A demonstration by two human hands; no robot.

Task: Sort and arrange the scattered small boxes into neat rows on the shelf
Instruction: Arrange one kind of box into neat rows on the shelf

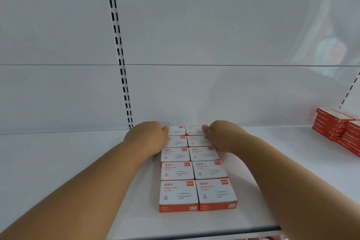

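Small white and orange paper-clip boxes [178,170] lie flat on the white shelf [78,161] in two side-by-side columns, several boxes deep, running from the front edge to the back wall. My left hand [148,138] presses against the left side of the back boxes, thumb resting on the rear left box [176,130]. My right hand [222,136] presses against the right side of the back boxes, thumb on the rear right box [194,130]. Both hands squeeze the columns between them, fingers curled down the boxes' outer sides and hidden.
A stack of similar orange boxes [339,130] sits at the far right of the shelf. A slotted upright [118,48] runs up the white back panel. The shelf's front edge [214,234] lies close below the nearest boxes.
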